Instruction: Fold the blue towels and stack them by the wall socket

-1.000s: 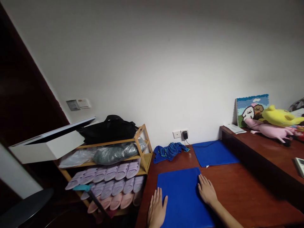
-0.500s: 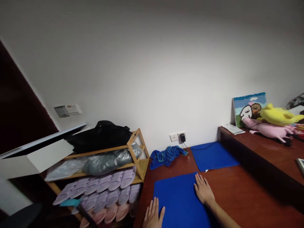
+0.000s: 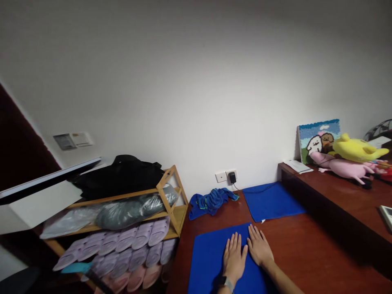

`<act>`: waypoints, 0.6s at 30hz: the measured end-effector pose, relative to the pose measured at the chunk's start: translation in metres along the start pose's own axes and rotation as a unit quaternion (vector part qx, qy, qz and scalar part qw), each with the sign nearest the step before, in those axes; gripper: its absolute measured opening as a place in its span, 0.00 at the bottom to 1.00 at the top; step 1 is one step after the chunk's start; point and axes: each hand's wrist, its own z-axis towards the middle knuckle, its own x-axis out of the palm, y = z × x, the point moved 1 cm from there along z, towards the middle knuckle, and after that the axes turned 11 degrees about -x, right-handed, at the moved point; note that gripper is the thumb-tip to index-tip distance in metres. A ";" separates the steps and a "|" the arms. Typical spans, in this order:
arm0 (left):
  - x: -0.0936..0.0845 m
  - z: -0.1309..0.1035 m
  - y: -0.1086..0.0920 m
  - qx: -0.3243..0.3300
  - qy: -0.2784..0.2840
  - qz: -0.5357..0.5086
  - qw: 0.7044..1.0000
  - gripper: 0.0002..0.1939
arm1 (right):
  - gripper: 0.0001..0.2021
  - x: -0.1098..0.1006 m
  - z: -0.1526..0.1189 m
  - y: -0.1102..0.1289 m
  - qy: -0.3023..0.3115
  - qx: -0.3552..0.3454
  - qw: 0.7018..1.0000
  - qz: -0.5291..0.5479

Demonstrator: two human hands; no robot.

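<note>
Table [image 3: 324, 249] spreads before us, running on toward 3 o'clock. On it the near cloth [image 3: 210, 261] lies flat; its near end leaves the frame, so we cannot tell its long axis. The far cloth [image 3: 272, 200] sits at 1 o'clock, the crumpled cloth [image 3: 211, 201] at 11. Our left hand [image 3: 235, 257], palm down on the near cloth, is nearer its uncovered stretch at 9 o'clock; our right hand [image 3: 260, 249] covers its 3 o'clock edge. Both, fingers straight, lie just beside each other, clamped on nothing.
</note>
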 end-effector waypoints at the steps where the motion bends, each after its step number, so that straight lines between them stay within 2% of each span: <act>1: -0.002 -0.001 0.014 -0.013 -0.001 0.010 1.000 0.35 | 0.33 0.000 0.000 0.000 -0.001 0.003 1.000 0.001; 6: -0.028 -0.019 0.109 -0.136 -0.010 0.069 0.988 0.37 | 0.33 -0.001 0.001 0.000 0.005 0.016 1.000 -0.001; 9: -0.037 -0.030 0.149 -0.166 -0.022 0.077 0.983 0.37 | 0.34 -0.001 0.000 -0.001 0.012 0.021 1.000 -0.011; 12: -0.037 -0.037 0.157 -0.163 -0.033 0.076 0.983 0.39 | 0.34 0.000 -0.001 -0.001 0.014 0.025 0.999 -0.019; 18: -0.037 -0.038 0.147 -0.166 -0.037 0.065 0.983 0.39 | 0.34 0.001 -0.002 0.001 0.026 0.029 0.999 -0.032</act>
